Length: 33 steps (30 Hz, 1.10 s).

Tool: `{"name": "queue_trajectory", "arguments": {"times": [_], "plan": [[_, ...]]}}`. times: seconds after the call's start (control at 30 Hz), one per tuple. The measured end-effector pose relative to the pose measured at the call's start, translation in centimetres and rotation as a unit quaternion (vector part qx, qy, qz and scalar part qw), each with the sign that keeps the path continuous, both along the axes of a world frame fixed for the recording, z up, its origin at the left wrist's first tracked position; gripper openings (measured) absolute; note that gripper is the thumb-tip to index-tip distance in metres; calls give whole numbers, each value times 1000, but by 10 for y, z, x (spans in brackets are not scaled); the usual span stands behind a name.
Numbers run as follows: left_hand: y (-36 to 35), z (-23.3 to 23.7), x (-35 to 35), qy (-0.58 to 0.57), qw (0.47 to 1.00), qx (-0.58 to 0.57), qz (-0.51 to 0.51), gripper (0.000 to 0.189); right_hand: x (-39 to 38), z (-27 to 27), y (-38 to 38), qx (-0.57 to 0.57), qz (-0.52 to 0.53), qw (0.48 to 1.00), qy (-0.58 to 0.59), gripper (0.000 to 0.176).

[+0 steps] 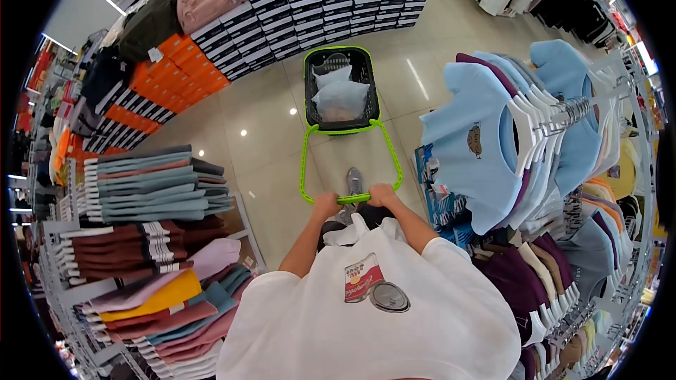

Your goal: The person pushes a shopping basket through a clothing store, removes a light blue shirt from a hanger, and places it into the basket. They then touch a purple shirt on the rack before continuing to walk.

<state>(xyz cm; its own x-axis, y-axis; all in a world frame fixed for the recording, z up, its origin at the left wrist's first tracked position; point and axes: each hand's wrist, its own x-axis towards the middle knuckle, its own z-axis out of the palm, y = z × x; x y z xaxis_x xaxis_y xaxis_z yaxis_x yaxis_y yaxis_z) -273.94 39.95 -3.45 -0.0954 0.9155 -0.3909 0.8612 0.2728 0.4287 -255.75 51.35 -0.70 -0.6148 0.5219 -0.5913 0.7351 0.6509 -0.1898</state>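
Both my hands are closed round the bright green handle (pixel 305 166) of a dark shopping basket (pixel 342 125) standing on the floor ahead of me. My left hand (pixel 326 205) grips the bar's left end, and my right hand (pixel 382 195) holds it a short way to the right. Inside the basket lie pale, translucent plastic bags (pixel 343 98); what they contain is hard to make out. Between the handle's arms, a grey shoe (pixel 354 180) of mine shows on the tiles.
Racks of hanging clothes (pixel 151 186) line the left side. On the right, light blue T-shirts (pixel 470 144) hang close to my arm. Across the aisle, stacked shoe boxes (pixel 303 10) and orange boxes (pixel 184 70) form a long row, with a pink bag (pixel 211 1) on top.
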Motion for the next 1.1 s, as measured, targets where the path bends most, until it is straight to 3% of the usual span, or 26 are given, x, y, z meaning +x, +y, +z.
{"name": "queue_trajectory", "arguments": {"times": [0.3,0.8,0.97,1.1], "plan": [[-64,-2,50,20,1000,7,6,25,43,-5,-58,-10,-5,1000,-3,33],[-174,-4,184,10,996,-84,32,26,170,-21,-157,-41,28,999,17,30],[-218,-3,209,-8,993,-93,76,25,188,-33,-186,-88,76,993,-17,42],[-242,-11,217,9,997,-48,65,24,198,-35,-203,-98,77,992,-3,41]]}}
